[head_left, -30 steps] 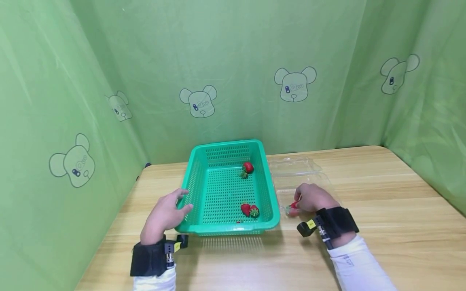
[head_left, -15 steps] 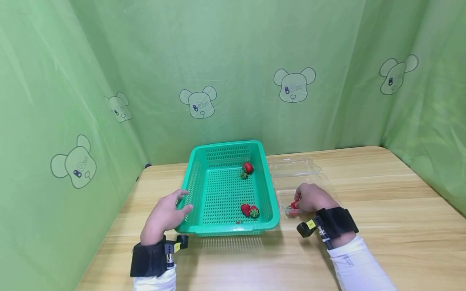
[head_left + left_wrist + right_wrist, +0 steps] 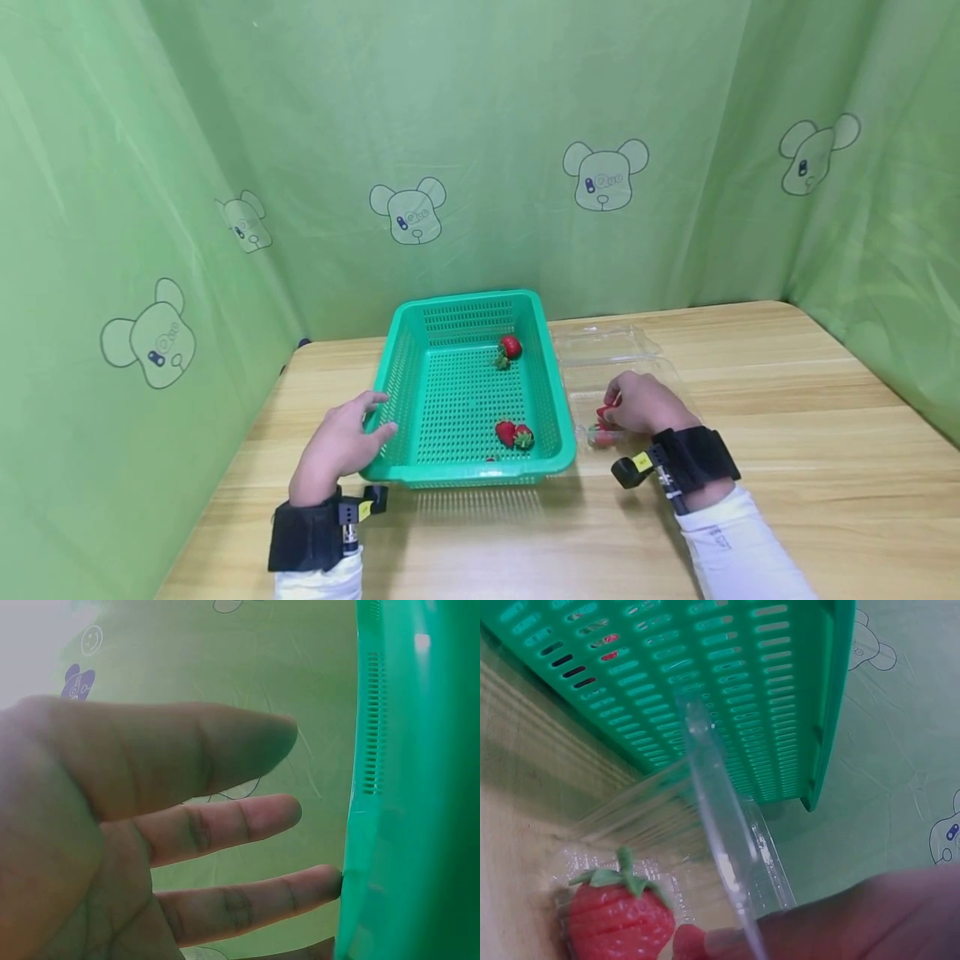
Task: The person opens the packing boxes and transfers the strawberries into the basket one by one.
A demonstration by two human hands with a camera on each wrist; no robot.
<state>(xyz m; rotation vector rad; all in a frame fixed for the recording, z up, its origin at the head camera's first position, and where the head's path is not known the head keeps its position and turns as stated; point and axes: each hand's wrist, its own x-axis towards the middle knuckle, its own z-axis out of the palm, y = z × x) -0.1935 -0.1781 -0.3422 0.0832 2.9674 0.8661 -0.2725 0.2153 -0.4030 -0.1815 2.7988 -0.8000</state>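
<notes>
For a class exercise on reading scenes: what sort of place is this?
Probably a makeshift recording booth: a green curtain hangs on three sides of a table, with wrist cameras worn.

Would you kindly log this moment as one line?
left hand: at green basket | right hand: holding strawberry at clear container | inside basket: other strawberries
</notes>
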